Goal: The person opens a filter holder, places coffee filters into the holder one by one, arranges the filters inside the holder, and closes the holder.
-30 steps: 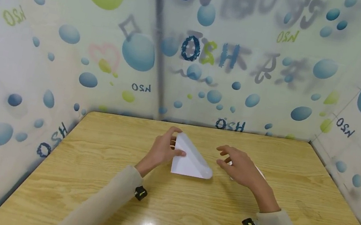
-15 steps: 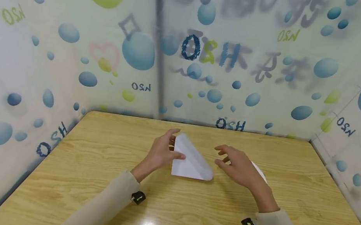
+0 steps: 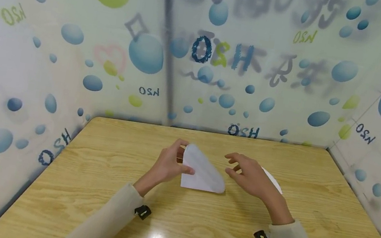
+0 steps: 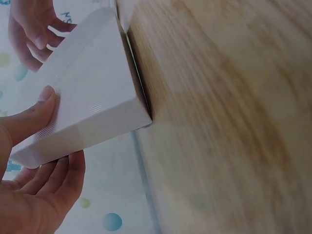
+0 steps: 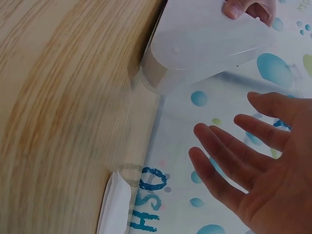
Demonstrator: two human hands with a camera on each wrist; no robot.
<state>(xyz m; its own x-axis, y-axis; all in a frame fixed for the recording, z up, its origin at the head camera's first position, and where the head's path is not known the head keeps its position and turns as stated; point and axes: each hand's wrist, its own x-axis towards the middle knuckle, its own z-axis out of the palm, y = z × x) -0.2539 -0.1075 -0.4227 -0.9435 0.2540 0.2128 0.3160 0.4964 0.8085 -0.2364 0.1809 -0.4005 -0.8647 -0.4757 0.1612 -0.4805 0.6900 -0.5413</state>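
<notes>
A white triangular box (image 3: 202, 173), with a clear rounded plastic edge along its slanted side, stands at the middle of the table. My left hand (image 3: 170, 163) grips it at its left side. In the left wrist view the left thumb (image 4: 36, 114) presses one face of the box (image 4: 92, 83), and the fingers curl against the opposite side. The right hand (image 3: 250, 176) hovers just right of the box, apart from it, fingers spread and loosely bent. It holds nothing, as the right wrist view shows with the open right hand (image 5: 263, 165) below the box's clear edge (image 5: 195, 53).
A white, thin, paper-like thing (image 3: 272, 179) lies behind the right hand, partly hidden by it; the white folded edge (image 5: 114, 204) shows in the right wrist view. The wooden table (image 3: 195, 232) ends at a wall (image 3: 177, 83) printed with blue and green ovals.
My left hand has lowered the box slightly toward me, tilting its top edge down. The right hand has shifted a little left, uncovering more of the white paper-like thing.
</notes>
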